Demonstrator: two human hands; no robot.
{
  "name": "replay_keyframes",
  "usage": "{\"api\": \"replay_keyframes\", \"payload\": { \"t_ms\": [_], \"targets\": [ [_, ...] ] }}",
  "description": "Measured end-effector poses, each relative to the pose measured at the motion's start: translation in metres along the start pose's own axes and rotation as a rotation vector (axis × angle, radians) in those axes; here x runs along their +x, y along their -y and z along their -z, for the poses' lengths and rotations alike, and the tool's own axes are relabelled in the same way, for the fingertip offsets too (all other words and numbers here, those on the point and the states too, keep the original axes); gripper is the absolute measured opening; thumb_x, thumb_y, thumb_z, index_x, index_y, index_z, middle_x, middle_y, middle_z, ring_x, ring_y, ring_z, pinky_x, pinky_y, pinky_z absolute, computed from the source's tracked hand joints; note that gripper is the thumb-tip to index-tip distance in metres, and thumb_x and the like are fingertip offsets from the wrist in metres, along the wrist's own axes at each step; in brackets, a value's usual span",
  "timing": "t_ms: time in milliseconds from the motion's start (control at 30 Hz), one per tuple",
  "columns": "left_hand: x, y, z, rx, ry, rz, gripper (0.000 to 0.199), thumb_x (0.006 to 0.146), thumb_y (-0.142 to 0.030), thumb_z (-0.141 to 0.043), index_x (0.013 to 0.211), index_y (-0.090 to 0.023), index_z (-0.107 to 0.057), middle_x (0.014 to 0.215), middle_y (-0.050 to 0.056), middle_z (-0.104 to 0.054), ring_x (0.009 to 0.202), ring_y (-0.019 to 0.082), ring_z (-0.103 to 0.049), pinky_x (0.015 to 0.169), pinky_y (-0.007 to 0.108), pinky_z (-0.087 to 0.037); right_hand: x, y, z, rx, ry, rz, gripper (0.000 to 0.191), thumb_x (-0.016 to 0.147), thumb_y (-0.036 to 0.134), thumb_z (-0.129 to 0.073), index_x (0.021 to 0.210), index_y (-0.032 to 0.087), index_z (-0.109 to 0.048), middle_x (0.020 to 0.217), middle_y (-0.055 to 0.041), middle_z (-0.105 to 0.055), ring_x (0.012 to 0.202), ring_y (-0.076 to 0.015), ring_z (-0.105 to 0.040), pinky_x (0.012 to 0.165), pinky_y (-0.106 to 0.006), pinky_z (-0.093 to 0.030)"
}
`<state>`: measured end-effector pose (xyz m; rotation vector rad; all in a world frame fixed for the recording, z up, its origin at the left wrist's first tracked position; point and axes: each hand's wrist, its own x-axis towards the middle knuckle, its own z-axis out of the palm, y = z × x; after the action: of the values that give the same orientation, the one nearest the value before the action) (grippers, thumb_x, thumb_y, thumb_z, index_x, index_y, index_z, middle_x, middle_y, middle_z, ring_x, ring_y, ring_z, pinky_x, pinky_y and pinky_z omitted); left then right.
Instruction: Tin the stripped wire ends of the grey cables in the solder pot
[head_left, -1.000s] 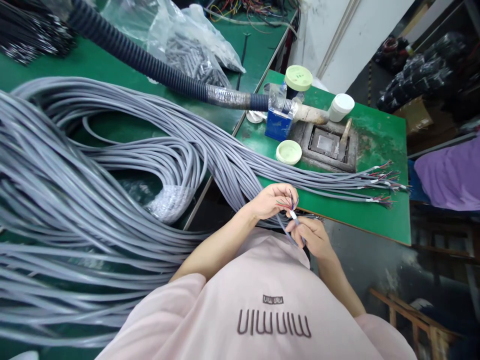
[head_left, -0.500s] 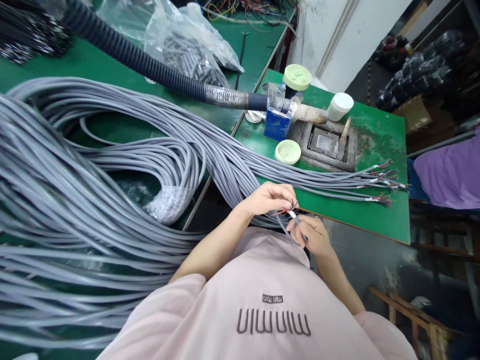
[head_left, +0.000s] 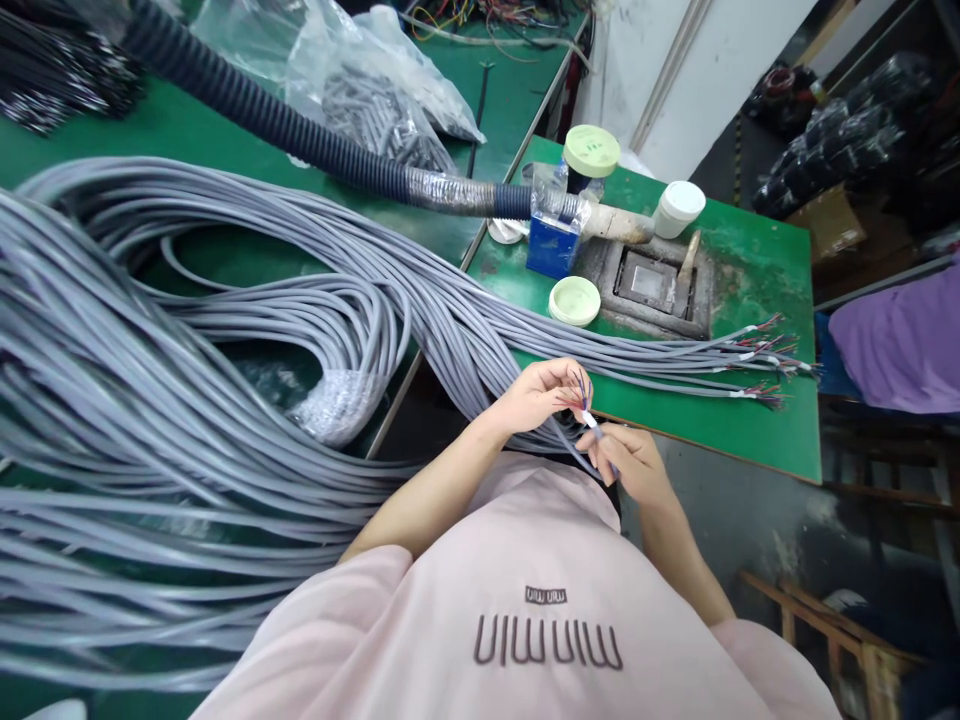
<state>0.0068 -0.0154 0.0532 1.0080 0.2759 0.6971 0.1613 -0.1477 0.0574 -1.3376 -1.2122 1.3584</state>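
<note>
My right hand point(head_left: 626, 458) is closed around a grey cable point(head_left: 596, 430) just below its stripped end, which carries a white band. Thin coloured wires point(head_left: 579, 392), red and dark among them, fan out from that end. My left hand point(head_left: 547, 395) pinches at these wires, its fingertips bent over them; exactly which strands it grips is hidden. Beyond the hands, a bundle of grey cables point(head_left: 480, 320) runs across the table, and its stripped wire ends point(head_left: 765, 355) lie near the right edge.
A soldering pot point(head_left: 651, 285) is set on the green table point(head_left: 780, 440), with a ribbed hose point(head_left: 322, 140) ending above it. Around it stand a blue box point(head_left: 552, 246), a white cup point(head_left: 679, 208) and a shallow pale dish point(head_left: 574, 301). A purple cloth point(head_left: 896, 345) is at the right.
The wires at the cable end are now spread wider and point more upward. My left hand has shifted slightly up; my right hand still holds the cable.
</note>
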Motion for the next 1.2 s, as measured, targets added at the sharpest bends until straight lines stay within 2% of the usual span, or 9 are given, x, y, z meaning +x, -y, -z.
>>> {"api": "replay_keyframes", "payload": {
  "t_ms": [100,200,267,367,533,767,900,1033,1200],
  "targets": [
    [0.0,0.003,-0.003,0.031,-0.041,-0.015,0.031,0.074,-0.038,-0.077,0.073,-0.014,-0.059,0.069,0.001,-0.061,0.06,0.01,-0.058,0.06,0.022,-0.047,0.001,0.012,0.001,-0.022,-0.105,0.018,0.029,0.094,0.036,-0.052,0.115,0.02,-0.062,0.06,0.0034,-0.058,0.053,-0.0114,-0.052,0.056,-0.026,-0.043],
    [0.002,0.004,-0.009,0.038,-0.044,0.013,0.03,0.073,-0.036,-0.078,0.076,-0.014,-0.058,0.069,0.0,-0.061,0.06,0.01,-0.059,0.061,0.022,-0.047,0.004,0.026,-0.002,-0.089,-0.21,0.062,0.045,0.09,0.031,-0.057,0.134,0.027,-0.048,0.084,0.0012,-0.062,0.062,-0.0103,-0.055,0.06,-0.025,-0.045],
    [0.002,0.006,-0.014,0.026,-0.031,0.043,0.029,0.073,-0.035,-0.077,0.077,-0.014,-0.058,0.068,-0.001,-0.06,0.06,0.01,-0.059,0.061,0.023,-0.047,0.007,0.033,-0.007,-0.218,-0.263,0.083,0.055,0.084,0.03,-0.064,0.137,0.028,-0.046,0.085,0.0017,-0.059,0.064,-0.0104,-0.053,0.059,-0.024,-0.044],
    [0.003,0.013,-0.023,-0.034,-0.037,0.092,0.021,0.07,-0.026,-0.075,0.074,-0.013,-0.059,0.065,-0.001,-0.06,0.058,0.009,-0.056,0.059,0.021,-0.045,0.012,0.035,-0.012,-0.446,-0.351,0.146,0.056,0.078,0.031,-0.071,0.132,0.026,-0.054,0.075,0.0031,-0.057,0.061,-0.0112,-0.05,0.059,-0.024,-0.043],
    [0.0,0.026,-0.038,-0.296,-0.159,0.148,0.01,0.062,-0.014,-0.064,0.068,-0.014,-0.057,0.061,-0.003,-0.06,0.054,0.008,-0.056,0.055,0.02,-0.043,0.017,0.028,-0.011,-0.579,-0.353,0.381,0.028,0.089,0.028,-0.061,0.114,0.025,-0.07,0.072,-0.0006,-0.064,0.061,-0.0131,-0.056,0.062,-0.027,-0.047],
    [0.002,0.03,-0.051,-0.132,-0.344,-0.107,0.013,0.07,-0.018,-0.071,0.071,-0.016,-0.058,0.059,-0.005,-0.059,0.054,0.007,-0.056,0.055,0.019,-0.045,0.026,0.026,-0.006,-0.527,-0.571,0.585,0.027,0.089,0.019,-0.06,0.112,0.028,-0.071,0.08,0.0001,-0.069,0.071,-0.0145,-0.063,0.067,-0.029,-0.05],
    [0.001,0.029,-0.051,0.007,-0.396,-0.204,0.019,0.073,-0.026,-0.075,0.07,-0.016,-0.059,0.062,-0.004,-0.059,0.055,0.006,-0.054,0.055,0.019,-0.045,0.027,0.031,-0.003,-0.597,-0.561,0.578,0.017,0.088,0.016,-0.062,0.097,0.025,-0.073,0.08,-0.0004,-0.069,0.076,-0.015,-0.064,0.07,-0.029,-0.05],
    [-0.002,0.03,-0.046,0.059,-0.432,-0.148,0.026,0.073,-0.036,-0.076,0.071,-0.016,-0.06,0.059,-0.004,-0.058,0.053,0.006,-0.053,0.054,0.02,-0.044,0.027,0.034,0.0,-0.652,-0.533,0.49,0.016,0.09,0.018,-0.059,0.077,0.021,-0.068,0.071,0.0,-0.064,0.067,-0.0135,-0.059,0.064,-0.028,-0.045],
    [-0.006,0.028,-0.033,0.043,-0.472,-0.056,0.028,0.071,-0.038,-0.079,0.07,-0.015,-0.062,0.057,-0.003,-0.061,0.051,0.007,-0.054,0.053,0.02,-0.044,0.03,0.032,0.006,-0.584,-0.513,0.428,0.017,0.09,0.023,-0.06,0.076,0.02,-0.068,0.068,0.0007,-0.06,0.064,-0.0135,-0.057,0.062,-0.029,-0.044]
  ]
}}
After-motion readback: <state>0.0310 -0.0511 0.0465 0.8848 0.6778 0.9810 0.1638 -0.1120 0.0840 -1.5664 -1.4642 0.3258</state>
